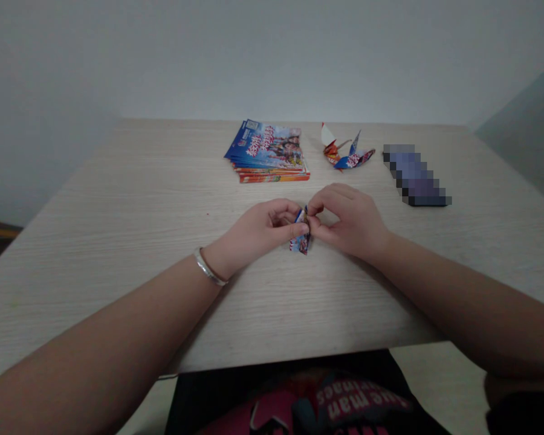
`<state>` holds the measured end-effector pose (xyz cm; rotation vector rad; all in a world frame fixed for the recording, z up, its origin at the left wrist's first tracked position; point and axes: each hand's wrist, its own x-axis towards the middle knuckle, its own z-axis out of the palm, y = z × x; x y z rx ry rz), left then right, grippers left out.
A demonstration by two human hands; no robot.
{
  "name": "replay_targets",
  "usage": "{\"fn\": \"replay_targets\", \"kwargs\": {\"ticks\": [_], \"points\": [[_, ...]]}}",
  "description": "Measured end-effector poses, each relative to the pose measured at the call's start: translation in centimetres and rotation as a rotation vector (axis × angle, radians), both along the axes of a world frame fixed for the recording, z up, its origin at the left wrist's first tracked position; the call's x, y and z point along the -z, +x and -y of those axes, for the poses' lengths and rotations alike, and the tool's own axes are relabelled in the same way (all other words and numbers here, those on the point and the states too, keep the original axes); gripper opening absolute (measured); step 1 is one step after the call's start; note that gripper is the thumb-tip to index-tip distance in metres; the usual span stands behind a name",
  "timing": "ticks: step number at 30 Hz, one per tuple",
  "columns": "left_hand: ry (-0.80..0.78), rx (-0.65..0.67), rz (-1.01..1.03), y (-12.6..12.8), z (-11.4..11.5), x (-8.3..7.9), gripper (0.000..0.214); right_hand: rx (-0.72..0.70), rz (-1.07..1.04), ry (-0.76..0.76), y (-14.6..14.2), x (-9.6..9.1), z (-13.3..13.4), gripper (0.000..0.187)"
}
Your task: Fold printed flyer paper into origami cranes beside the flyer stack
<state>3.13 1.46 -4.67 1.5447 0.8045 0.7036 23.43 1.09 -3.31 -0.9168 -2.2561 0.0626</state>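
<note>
A small folded piece of printed paper (pixel 300 243), blue and multicoloured, is held just above the table between both hands. My left hand (pixel 272 226) pinches it from the left, the thumb lying across its front. From the right, my right hand (pixel 347 217) grips its upper edge with thumb and index finger. The fingers partly cover the paper, so its full folded shape cannot be made out. A silver bangle (pixel 208 269) circles my left wrist.
Beyond my hands lie a fanned stack of printed leaflets (pixel 267 148) and folded paper cranes (pixel 351 158), orange and blue. A blurred-out phone-like object (pixel 417 178) rests to the right. The pale wooden table (pixel 131 199) meets a wall at the back.
</note>
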Motion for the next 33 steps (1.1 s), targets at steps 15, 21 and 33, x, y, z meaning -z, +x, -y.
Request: {"fn": "replay_targets", "kwargs": {"ticks": [15, 21, 33], "points": [[0.033, -0.104, 0.040, 0.24, 0.15, -0.41, 0.014, -0.063, -0.174, -0.103, 0.04, 0.55, 0.05, 0.008], [0.032, -0.143, 0.032, 0.19, 0.36, -0.58, 0.018, -0.101, -0.211, -0.093, -0.23, 0.72, -0.12, 0.012], [0.032, -0.170, 0.031, 0.23, 0.54, -0.67, 0.015, -0.019, -0.098, -0.079, -0.55, 0.21, 0.48, 0.008]]}}
